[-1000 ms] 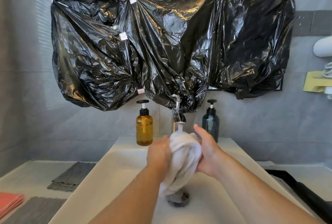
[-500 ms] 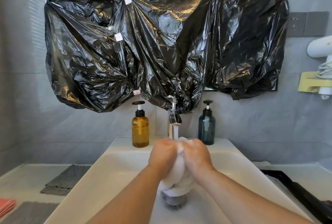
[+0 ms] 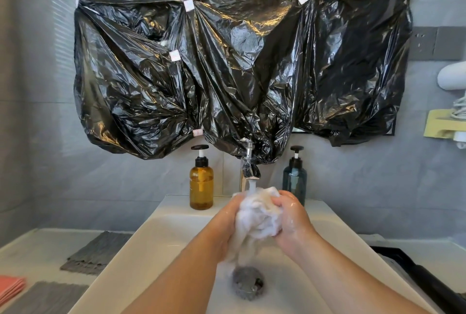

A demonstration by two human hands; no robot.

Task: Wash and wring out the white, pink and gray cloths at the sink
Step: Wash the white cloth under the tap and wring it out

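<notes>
Both hands are over the sink (image 3: 161,238), and the white cloth (image 3: 257,215) is bunched into a wet ball between them, right under the tap (image 3: 248,170). The left hand (image 3: 227,223) grips it from one side, fingers curled into the folds. The right hand (image 3: 292,220) clamps the other side, fingers dug in at the top, skin shiny with water. A thin stream of water (image 3: 252,185) runs from the tap straight onto the top of the bundle, and a tail of the cloth hangs down toward the drain (image 3: 248,282).

Behind the basin, an amber pump bottle (image 3: 201,182) stands left of the tap and a dark blue pump bottle (image 3: 294,182) right of it. On the counter (image 3: 30,250) to the left, a gray cloth (image 3: 98,253) lies flat just beside the sink. A second gray cloth (image 3: 45,296) lies nearer the bottom edge, and the pink cloth (image 3: 10,287) sits folded at the far left, partly cut off. Crinkled black plastic (image 3: 239,61) covers the wall above.
</notes>
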